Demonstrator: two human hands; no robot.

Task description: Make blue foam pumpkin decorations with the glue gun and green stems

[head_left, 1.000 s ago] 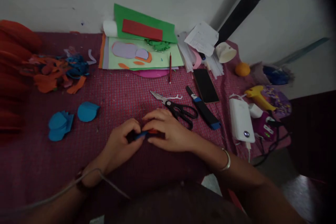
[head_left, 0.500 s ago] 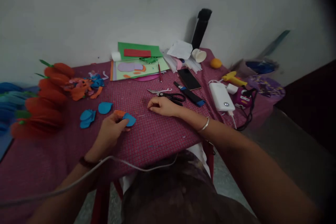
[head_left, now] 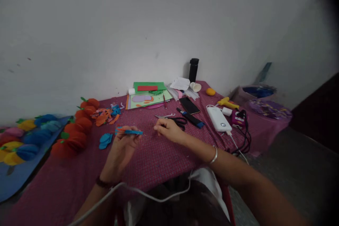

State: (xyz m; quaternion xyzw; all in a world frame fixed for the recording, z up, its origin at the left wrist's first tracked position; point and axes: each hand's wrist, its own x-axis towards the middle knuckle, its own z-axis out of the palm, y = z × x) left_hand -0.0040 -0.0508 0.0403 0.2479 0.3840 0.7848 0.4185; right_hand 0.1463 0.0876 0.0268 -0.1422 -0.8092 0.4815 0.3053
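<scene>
My left hand (head_left: 120,150) has its grip closed on a flat stack of blue and orange paper cutouts (head_left: 129,132), lifted just above the red-checked table (head_left: 159,159). To its right, my right hand (head_left: 168,130) rests curled on the table, and I cannot tell whether its grip holds anything. Black-handled scissors (head_left: 178,122) lie just beyond that hand. I judge the pieces are being pressed together, so the next move calls for keeping their edges aligned.

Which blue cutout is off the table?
The blue cutout pinched in the left hand, backed by orange; the other blue cutouts lie flat on the cloth to its left.
</scene>
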